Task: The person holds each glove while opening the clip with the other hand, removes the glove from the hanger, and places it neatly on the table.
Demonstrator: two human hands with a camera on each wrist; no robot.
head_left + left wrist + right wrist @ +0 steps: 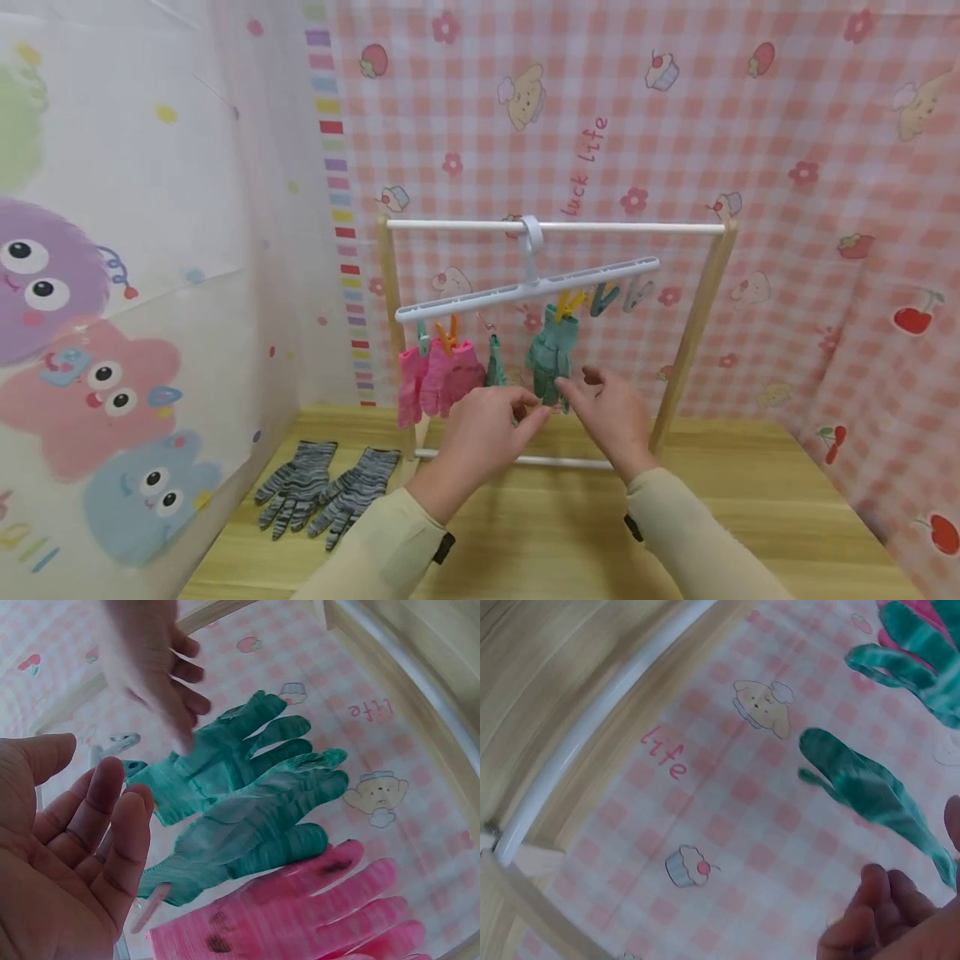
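A green glove [553, 350] hangs by its cuff from a yellow clothespin [572, 303] on a white hanger [472, 302]. Beside its fingers is my right hand [613, 412], loosely bent and gripping nothing; its fingertips overlap the glove in the left wrist view. My left hand [487, 421] is just below and in front of the second green glove [495, 364], palm bare and fingers relaxed in the left wrist view. Two pink gloves [292, 907] hang further left, from light teal and orange clothespins [448, 336]. The hanger tilts, its left end lower.
A wooden rack [693, 342] with a white top rod [637, 227] carries the hanger. Unused dark teal [603, 299] and grey clothespins [638, 295] hang at its right. Two grey striped gloves [302, 483] lie on the wooden table [562, 542] at left. A checked cloth [675, 125] stands behind.
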